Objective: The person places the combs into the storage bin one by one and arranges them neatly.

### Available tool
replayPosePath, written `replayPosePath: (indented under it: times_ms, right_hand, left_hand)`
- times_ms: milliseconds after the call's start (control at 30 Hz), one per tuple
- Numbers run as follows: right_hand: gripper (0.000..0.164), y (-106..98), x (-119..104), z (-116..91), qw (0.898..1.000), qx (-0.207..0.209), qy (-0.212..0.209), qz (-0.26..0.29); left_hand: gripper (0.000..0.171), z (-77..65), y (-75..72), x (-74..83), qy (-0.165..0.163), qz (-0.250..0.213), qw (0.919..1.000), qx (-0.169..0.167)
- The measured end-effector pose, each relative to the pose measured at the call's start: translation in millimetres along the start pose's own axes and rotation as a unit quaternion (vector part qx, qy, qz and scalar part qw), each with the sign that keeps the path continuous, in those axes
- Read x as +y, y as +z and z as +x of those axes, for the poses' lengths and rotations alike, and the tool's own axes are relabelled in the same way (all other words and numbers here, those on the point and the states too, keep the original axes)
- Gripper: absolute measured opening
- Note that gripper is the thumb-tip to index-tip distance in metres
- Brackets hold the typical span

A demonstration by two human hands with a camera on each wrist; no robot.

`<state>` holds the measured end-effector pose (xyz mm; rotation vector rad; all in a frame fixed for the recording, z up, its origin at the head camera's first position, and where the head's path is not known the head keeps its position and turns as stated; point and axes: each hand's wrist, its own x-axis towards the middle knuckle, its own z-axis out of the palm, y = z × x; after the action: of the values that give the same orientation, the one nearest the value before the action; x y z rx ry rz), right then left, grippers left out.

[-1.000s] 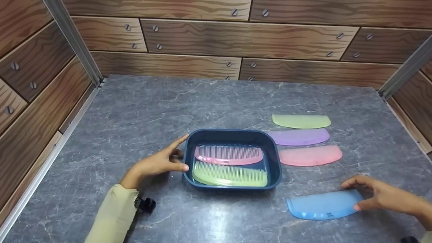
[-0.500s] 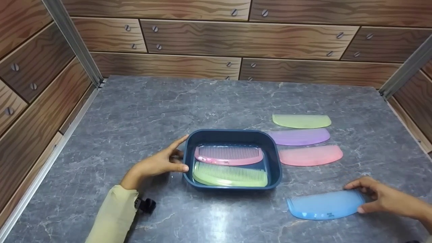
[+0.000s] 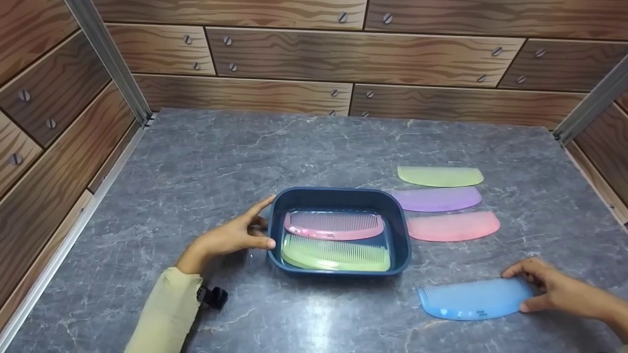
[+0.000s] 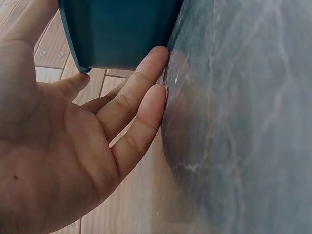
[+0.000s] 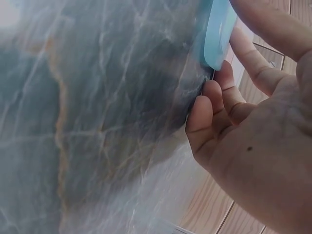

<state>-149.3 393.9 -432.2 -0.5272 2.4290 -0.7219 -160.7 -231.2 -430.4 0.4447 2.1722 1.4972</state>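
Observation:
In the head view my left hand [image 3: 230, 240] rests against the left end of a dark blue plastic box [image 3: 338, 273], thumb and index finger spread along its wall. The left wrist view shows other fingers down on the table beside the box [image 4: 119, 34]. Inside the box lie a pink comb [image 3: 333, 235] and, nearer me, a light green comb [image 3: 338, 264]. A blue comb [image 3: 473, 299] lies flat to the right. My right hand [image 3: 554, 289] holds its right end between thumb and index finger; in the right wrist view the remaining fingers curl near the table beside the comb [image 5: 217, 36].
Right of the box, a green comb [image 3: 439, 176], a purple comb [image 3: 436, 198] and a coral-pink comb [image 3: 454, 227] lie in a column. The box's right rim hides part of the purple one. Wood-pattern panels [image 3: 343, 54] border the grey marbled table [image 3: 235, 147].
My right hand has shifted slightly right along the blue comb, its thumb now at the comb's right end. The comb, the box and my left hand stay where they were.

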Motion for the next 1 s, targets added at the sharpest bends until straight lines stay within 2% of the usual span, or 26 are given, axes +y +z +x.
replayPosePath:
  times_ms: [233, 500, 733, 867, 1000]
  right_hand:
    - [0.049, 0.3, -0.2, -0.6, 0.999, -0.004, -0.042, 0.01]
    - [0.049, -3.8, -2.7, -0.4, 0.997, -0.046, -0.007, 0.053]
    - [0.04, -10.3, -1.8, -0.6, 0.995, -0.074, -0.038, 0.059]
    - [0.031, -14.8, -2.5, -1.2, 0.988, -0.104, -0.055, 0.099]
    - [0.024, -20.2, -5.5, -3.7, 0.982, -0.118, -0.092, 0.114]
  left_hand:
    - [0.102, 1.4, 0.3, -0.3, 0.001, -0.003, 1.0, -0.002]
    - [0.102, 2.3, 0.5, -1.5, 0.0, 0.003, 1.0, 0.001]
    - [0.102, 2.5, 1.0, -0.8, 0.001, 0.003, 1.0, 0.003]
    - [0.102, 2.7, 0.8, -0.4, 0.001, 0.006, 1.0, 0.004]
    - [0.102, 2.1, 0.4, -0.6, -0.001, 0.018, 0.9998, 0.007]
